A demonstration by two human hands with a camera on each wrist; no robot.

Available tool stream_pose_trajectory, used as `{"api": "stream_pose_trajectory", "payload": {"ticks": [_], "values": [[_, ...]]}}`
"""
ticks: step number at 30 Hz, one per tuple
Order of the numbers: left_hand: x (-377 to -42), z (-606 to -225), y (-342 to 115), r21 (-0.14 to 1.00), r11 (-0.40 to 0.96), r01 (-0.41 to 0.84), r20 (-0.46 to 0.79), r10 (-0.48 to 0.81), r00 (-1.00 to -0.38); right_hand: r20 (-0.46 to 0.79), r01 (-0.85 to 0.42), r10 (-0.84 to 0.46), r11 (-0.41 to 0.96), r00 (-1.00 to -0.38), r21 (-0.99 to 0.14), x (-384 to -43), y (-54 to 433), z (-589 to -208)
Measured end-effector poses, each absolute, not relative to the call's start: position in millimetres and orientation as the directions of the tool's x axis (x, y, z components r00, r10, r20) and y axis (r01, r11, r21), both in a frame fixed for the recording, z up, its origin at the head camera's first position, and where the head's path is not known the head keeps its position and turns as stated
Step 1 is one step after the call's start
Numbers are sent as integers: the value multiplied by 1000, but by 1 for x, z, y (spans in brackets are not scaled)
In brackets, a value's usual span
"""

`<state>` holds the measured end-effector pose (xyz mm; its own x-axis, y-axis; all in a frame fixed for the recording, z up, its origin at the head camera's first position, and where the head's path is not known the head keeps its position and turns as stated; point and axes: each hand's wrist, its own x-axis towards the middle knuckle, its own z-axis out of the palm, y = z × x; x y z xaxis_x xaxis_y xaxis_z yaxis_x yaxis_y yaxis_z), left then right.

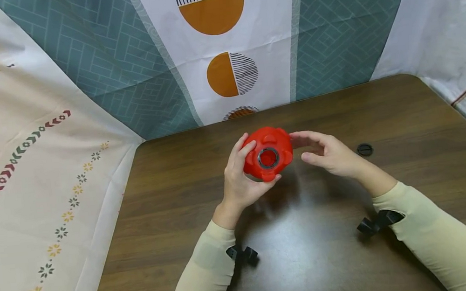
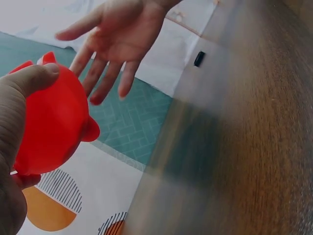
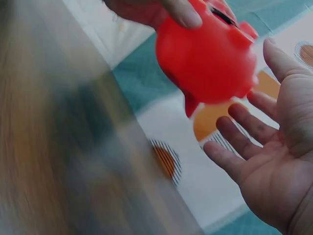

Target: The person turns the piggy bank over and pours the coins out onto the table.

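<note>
My left hand grips a round red piggy bank above the table, thumb and fingers spread round its sides. Its underside, with short stubby feet and a round hole ringed in dark grey, faces me in the head view. The smooth red body fills the left part of the left wrist view. My right hand is held out just right of it, fingers extended and palm empty; in the right wrist view its fingertips come close to the red body. A black round plug lies on the table beyond my right wrist.
The brown wooden table runs back to a patterned teal and white cloth. A pale cloth hangs along the left side, and whitish fabric on the right. Black camera mounts sit on both wrists.
</note>
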<state>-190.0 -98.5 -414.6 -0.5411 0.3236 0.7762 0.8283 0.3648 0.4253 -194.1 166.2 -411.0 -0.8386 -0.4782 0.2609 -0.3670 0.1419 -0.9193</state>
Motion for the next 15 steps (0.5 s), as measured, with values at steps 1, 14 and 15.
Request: {"api": "stream_pose_trajectory", "payload": {"ticks": [1,14,15], "values": [[-190,-414,-99,424,365,829,778,322,-540,255,-353,-477,125,-841,-927,-194,160,-411],[-184,-410,-103,413,347,842,787,329,-522,214,-241,-440,6,-872,-971,-185,125,-415],[-184,-410,-103,412,344,844,787,332,-519,205,-232,-440,8,-874,-973,-184,125,-415]]}}
